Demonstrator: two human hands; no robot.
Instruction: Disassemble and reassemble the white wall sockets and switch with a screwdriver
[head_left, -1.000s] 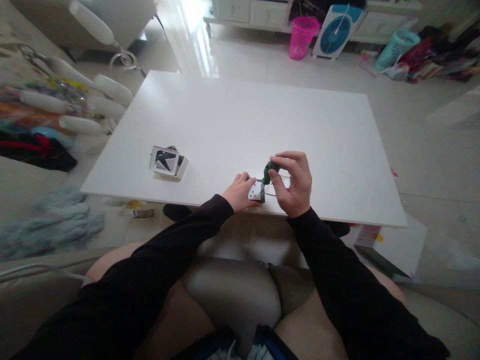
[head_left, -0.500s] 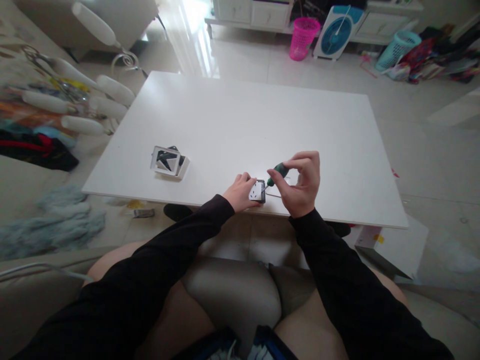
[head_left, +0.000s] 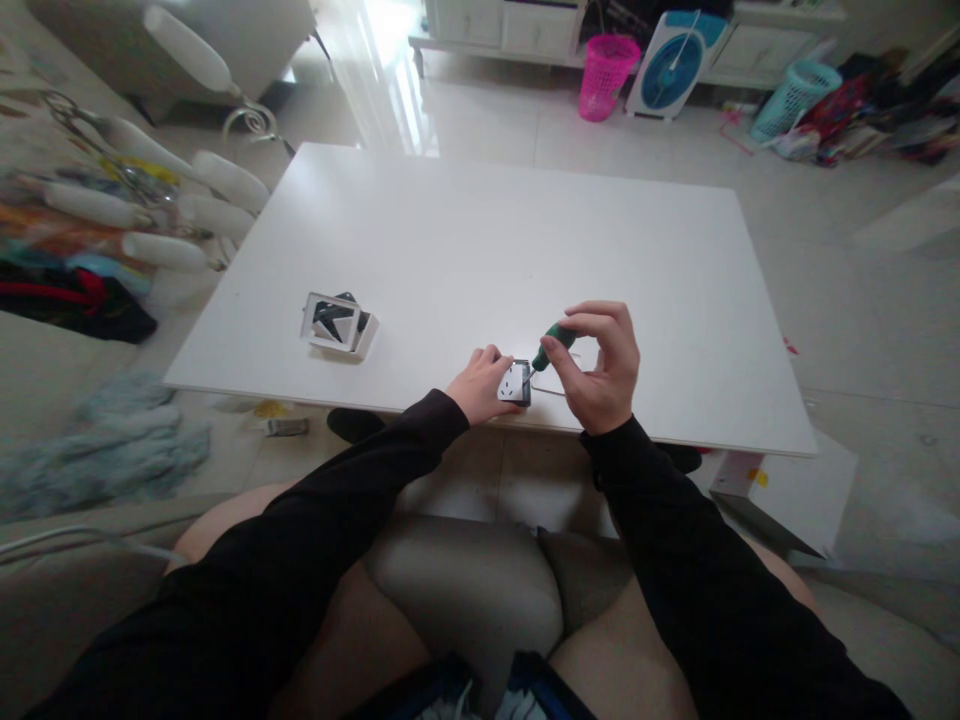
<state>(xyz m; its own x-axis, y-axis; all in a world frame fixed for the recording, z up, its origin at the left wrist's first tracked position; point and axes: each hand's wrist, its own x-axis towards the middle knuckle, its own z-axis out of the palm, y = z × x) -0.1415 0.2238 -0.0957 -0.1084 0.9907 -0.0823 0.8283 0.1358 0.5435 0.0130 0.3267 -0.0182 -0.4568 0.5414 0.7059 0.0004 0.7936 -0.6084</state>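
My left hand (head_left: 480, 386) grips a wall socket (head_left: 513, 382) with a white face and dark edge, at the table's near edge. Thumb and fingers hold it from the left, on its near and far sides. A screwdriver (head_left: 553, 348) with a green handle is pinched in my right hand (head_left: 604, 370). Its shaft slants down to the left, and the tip meets the socket's right side. Partly hidden behind my right hand, a flat white plate (head_left: 551, 383) lies on the table.
On the white table (head_left: 510, 240), a pile of white frames (head_left: 341, 325) with dark parts sits at the left. Beyond the table stand a pink basket (head_left: 609, 80) and a blue and white fan (head_left: 670, 70). A lamp with white shades (head_left: 229, 178) rises by the left edge.
My right hand has shifted its fingers slightly around the screwdriver's handle, and the handle's tilt has changed a little. The left hand and the socket stay where they were.
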